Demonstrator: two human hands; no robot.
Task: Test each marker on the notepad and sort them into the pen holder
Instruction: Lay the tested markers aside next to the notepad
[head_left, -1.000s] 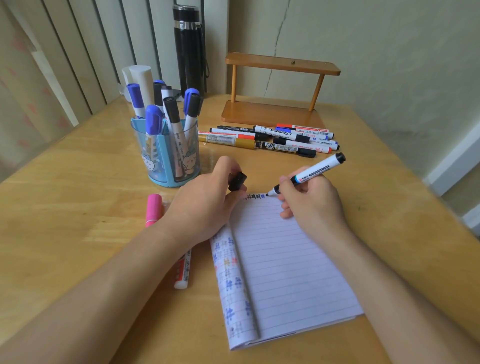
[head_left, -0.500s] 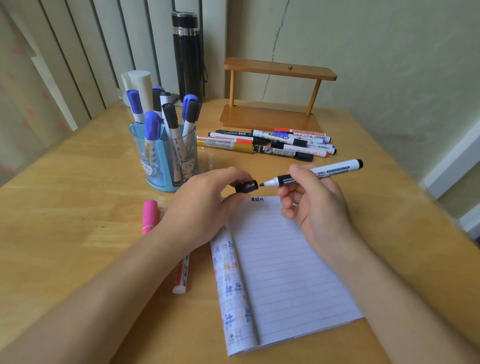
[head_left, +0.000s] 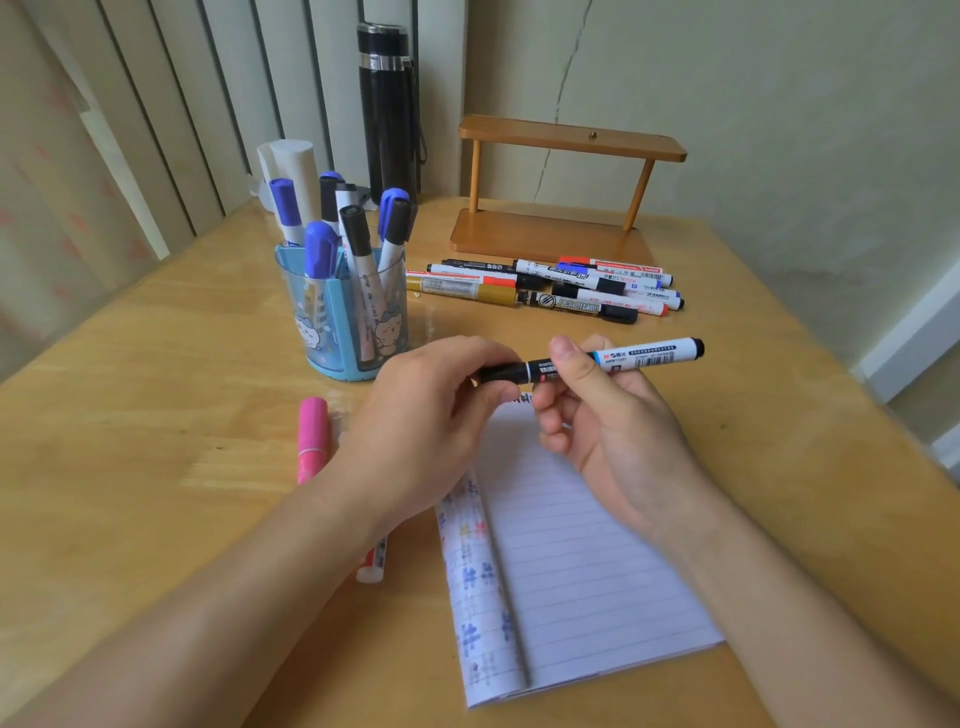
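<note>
A white marker (head_left: 639, 356) with a black cap is held level above the top of the lined notepad (head_left: 576, 561). My right hand (head_left: 608, 436) grips its barrel. My left hand (head_left: 431, 415) pinches the black cap (head_left: 501, 373), which sits on the marker's tip. Small dark test marks show on the notepad's top line between my hands. The blue translucent pen holder (head_left: 345, 317) stands left of centre with several blue-capped and black-capped markers upright in it. A row of several markers (head_left: 550, 288) lies on the table behind my hands.
A pink marker (head_left: 311, 439) and a red-and-white marker (head_left: 375, 564) lie by my left wrist. A wooden shelf stand (head_left: 561, 192) and a black flask (head_left: 388, 109) stand at the back, with a white tube (head_left: 296, 171) behind the holder. The table edge runs down the right side.
My right hand lifted the marker off the notepad and turned it level. My left hand brought the black cap to the tip, and the cap now sits on the marker.
</note>
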